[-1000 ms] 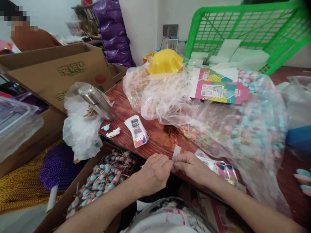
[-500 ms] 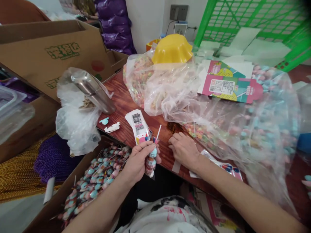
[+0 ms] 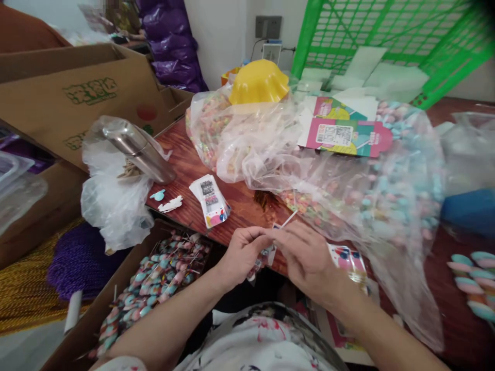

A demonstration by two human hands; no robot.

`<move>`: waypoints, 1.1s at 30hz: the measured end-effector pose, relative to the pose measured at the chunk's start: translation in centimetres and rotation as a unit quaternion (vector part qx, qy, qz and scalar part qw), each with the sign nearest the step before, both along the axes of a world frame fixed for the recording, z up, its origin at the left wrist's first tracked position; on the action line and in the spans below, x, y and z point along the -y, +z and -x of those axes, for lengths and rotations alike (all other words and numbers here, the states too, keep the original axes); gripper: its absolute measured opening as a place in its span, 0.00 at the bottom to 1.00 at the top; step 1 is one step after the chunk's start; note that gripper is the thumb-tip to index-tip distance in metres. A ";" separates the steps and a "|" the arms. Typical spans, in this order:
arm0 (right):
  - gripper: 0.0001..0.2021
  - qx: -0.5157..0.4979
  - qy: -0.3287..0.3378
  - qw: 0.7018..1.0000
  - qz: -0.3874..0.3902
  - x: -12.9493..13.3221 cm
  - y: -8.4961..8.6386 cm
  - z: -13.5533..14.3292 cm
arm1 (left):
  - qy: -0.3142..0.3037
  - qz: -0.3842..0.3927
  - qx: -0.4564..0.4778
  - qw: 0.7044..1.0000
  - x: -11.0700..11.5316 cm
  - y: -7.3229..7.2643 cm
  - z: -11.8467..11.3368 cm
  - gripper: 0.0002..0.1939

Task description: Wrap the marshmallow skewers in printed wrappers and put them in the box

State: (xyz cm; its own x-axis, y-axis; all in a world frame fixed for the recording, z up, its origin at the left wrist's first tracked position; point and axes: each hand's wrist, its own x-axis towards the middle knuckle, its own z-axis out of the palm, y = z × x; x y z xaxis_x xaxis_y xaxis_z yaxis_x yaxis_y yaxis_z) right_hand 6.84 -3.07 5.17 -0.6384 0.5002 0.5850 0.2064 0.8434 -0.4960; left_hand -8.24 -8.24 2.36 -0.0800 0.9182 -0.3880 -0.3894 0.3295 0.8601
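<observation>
My left hand (image 3: 247,256) is closed around a bagged marshmallow lollipop (image 3: 256,269), mostly hidden by the fingers. Its white stick (image 3: 289,218) pokes up to the right. The fingers of my right hand (image 3: 305,252) pinch together at the bag's neck, touching my left fingertips; what they grip is hidden. Just beyond the hands lies a small bundle of shiny gold-brown ties (image 3: 266,200). A stack of printed clear bags (image 3: 211,202) rests on the table to the left. More printed bags (image 3: 348,260) lie partly behind my right forearm.
At lower left, a carton holds many wrapped lollipops (image 3: 154,288). A steel flask (image 3: 141,154) leans by a plastic bag (image 3: 112,201). Large clear sacks of candy (image 3: 278,165) cover the table's back, with a yellow bowl (image 3: 259,82) and printed card (image 3: 344,135) on top. Unwrapped marshmallow pieces (image 3: 475,283) lie right.
My right hand has come from beside the gold-brown ties to the bag's neck, meeting my left hand. The lollipop has moved right, and the view has shifted slightly.
</observation>
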 end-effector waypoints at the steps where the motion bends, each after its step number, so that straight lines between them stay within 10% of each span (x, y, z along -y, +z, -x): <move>1: 0.20 0.004 -0.011 1.000 -0.019 0.3 -0.4 -0.4 | -0.014 -0.011 0.004 1.000 -0.3 0.2 -0.5 0.15; 15: 0.26 0.000 -0.064 0.987 0.150 0.3 -2.2 -5.7 | -0.132 -0.066 -0.101 0.984 -1.1 1.0 -3.8 0.14; 25: 0.26 -0.010 -0.142 0.989 -0.026 1.2 -3.5 -6.2 | -0.112 -0.181 -0.178 0.961 -1.7 0.7 -4.3 0.11; 33: 0.01 -0.134 -0.219 0.935 0.247 3.1 -3.7 -6.0 | -0.106 -0.167 -0.128 0.972 -2.3 0.5 -5.0 0.09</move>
State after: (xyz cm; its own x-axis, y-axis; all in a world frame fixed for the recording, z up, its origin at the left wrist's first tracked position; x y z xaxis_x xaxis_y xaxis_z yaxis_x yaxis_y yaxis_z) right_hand 12.85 -6.15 1.51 -0.1736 0.9301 0.3236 0.2904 0.3624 -0.8856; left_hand -3.26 -5.97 2.83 0.0703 0.9959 -0.0575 -0.1014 0.0645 0.9927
